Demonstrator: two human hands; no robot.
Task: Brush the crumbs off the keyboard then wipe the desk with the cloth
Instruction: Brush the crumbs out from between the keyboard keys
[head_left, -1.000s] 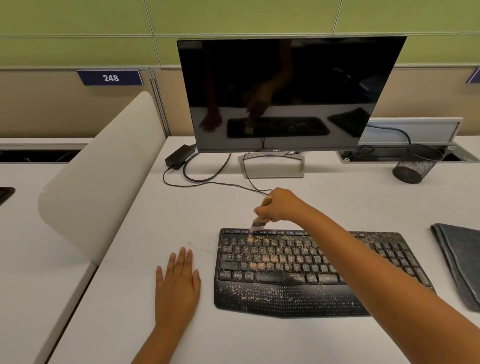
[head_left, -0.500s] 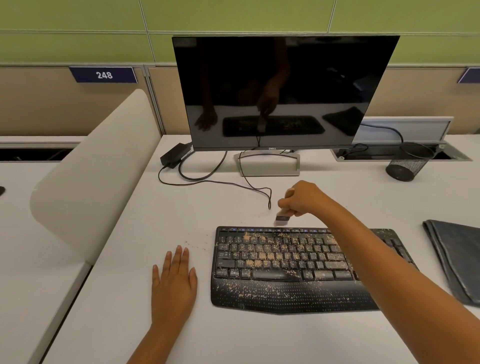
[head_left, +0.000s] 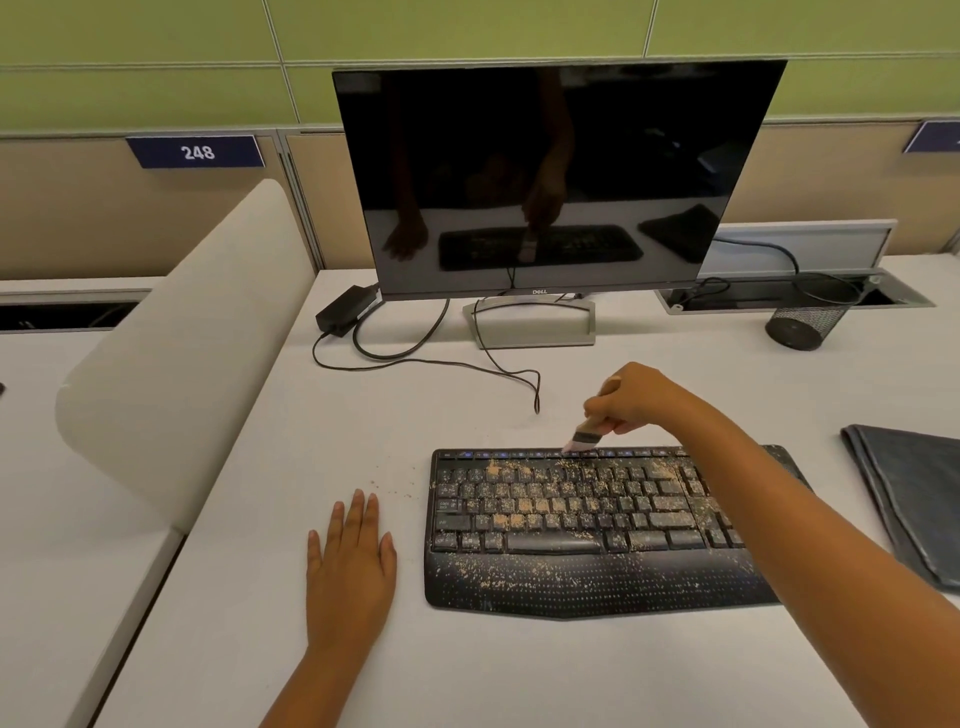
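A black keyboard (head_left: 571, 530) lies on the white desk (head_left: 363, 426), strewn with tan crumbs (head_left: 524, 501) over its keys and palm rest. My right hand (head_left: 631, 397) grips a small wooden-handled brush (head_left: 584, 435), whose pale bristles touch the keyboard's top edge near the middle. My left hand (head_left: 350, 566) rests flat on the desk just left of the keyboard, fingers straight. A folded dark grey cloth (head_left: 914, 499) lies at the right edge of the desk.
A dark monitor (head_left: 556, 176) on a metal stand is behind the keyboard, with a power brick (head_left: 345, 309) and loose cables (head_left: 441, 361) in front. A black mesh cup (head_left: 810, 317) stands back right. A white curved divider (head_left: 182, 353) borders the left. A few crumbs (head_left: 395, 486) dot the desk.
My right hand carried the brush from the keyboard's upper left to just behind its top edge, then lowered the bristles onto the top row. My left hand stayed put.
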